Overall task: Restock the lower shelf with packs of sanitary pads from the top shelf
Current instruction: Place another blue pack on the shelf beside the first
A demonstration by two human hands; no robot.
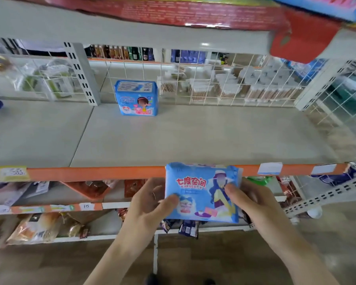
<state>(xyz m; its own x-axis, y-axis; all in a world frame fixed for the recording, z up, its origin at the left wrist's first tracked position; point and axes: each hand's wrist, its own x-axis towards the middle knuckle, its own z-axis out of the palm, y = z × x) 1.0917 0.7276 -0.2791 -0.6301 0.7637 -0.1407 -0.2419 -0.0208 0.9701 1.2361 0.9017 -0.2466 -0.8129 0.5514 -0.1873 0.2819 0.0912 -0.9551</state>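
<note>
A blue pack of sanitary pads [201,189] with a cartoon girl on its front hangs in front of the shelf's orange front edge [95,173]. My left hand [150,204] grips its left side, thumb on the front. My right hand [253,199] holds its right side, thumb across the picture. A second blue pack [136,98] stands upright at the back of the grey shelf board [193,136], against the wire grid. The top shelf's underside [132,36] runs overhead, with a red box [203,16] and a blue box [341,7] above it.
A white wire grid [224,83] closes the shelf's back; goods on the far aisle show through it. Slotted uprights stand at left [80,73] and right [325,83]. Price labels [269,168] sit on the orange edge. Snack packs [35,227] fill lower shelves.
</note>
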